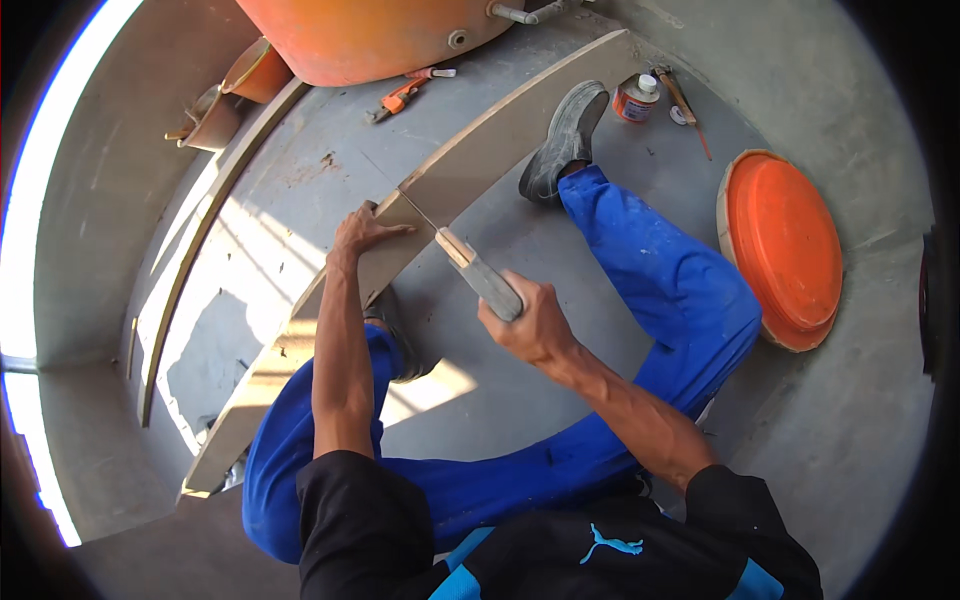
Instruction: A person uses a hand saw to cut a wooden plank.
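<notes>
A long wooden board [490, 150] stands on its edge, running from the lower left to the upper middle. My left hand [362, 232] rests over the board's top edge, thumb stretched along its near face, just left of the blade. In my right hand [532, 322] is a handsaw [488, 285] with a grey and wooden handle, my fingers wrapped round the grip. Its thin blade crosses the board's top edge and points away to the upper left. How deep the blade sits in the wood I cannot tell. My shoe [565, 142] is against the board's near face.
An orange tank [370, 35] stands at the back, with an orange pipe wrench [398, 98] before it. A narrow plank [205, 230] lies at left, near two buckets [255, 72]. At right are a small can [637, 97], a hammer [676, 95] and a round orange lid [785, 245].
</notes>
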The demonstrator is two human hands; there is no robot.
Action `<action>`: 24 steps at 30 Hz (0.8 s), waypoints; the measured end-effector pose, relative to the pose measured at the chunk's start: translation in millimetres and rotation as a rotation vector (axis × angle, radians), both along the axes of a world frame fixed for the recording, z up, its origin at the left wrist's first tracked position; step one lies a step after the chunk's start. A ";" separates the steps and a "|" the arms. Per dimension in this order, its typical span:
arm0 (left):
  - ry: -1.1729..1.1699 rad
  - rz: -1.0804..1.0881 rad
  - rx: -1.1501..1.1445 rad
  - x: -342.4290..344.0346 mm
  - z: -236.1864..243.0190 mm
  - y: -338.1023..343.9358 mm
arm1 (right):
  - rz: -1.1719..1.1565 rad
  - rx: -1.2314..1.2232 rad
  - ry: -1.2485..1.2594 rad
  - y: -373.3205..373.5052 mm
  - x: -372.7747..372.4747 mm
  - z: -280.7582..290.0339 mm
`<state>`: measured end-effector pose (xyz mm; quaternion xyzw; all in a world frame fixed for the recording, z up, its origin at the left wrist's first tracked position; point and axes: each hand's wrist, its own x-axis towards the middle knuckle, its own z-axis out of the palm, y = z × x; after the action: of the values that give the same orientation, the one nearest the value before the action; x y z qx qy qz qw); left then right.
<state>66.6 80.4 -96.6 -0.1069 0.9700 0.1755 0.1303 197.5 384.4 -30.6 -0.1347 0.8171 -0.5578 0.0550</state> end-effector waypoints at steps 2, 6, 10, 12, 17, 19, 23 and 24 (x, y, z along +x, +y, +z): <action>-0.017 -0.016 -0.018 -6.6 6.5 -8.9 | 0.016 -0.057 0.044 39.8 50.5 9.5; -0.064 -0.067 -0.052 -9.1 -4.8 -1.8 | 0.006 -0.055 0.160 50.4 67.0 6.3; 0.027 -0.057 -0.043 -19.5 -16.6 23.2 | -0.075 -0.057 0.100 -36.7 -72.3 -35.2; 0.052 -0.067 0.029 -32.4 -33.3 19.7 | -0.104 -0.026 0.101 -68.2 -103.1 -32.4; -0.031 0.045 0.092 -5.8 1.5 -11.6 | -0.060 -0.028 0.071 26.4 57.6 -1.9; -0.005 0.068 0.058 -12.9 7.3 -1.7 | -0.044 0.021 0.231 43.5 67.1 14.1; 0.042 -0.030 0.032 -8.1 -21.0 9.4 | -0.093 0.004 0.126 -26.7 -31.2 -45.6; 0.063 -0.049 0.045 -16.9 -24.2 16.4 | -0.128 -0.077 0.184 -49.4 -72.3 -58.7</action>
<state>49.7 96.9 -120.8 -0.0747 0.9717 0.1974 0.1061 125.2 335.0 -89.3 -0.1348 0.8035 -0.5766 -0.0611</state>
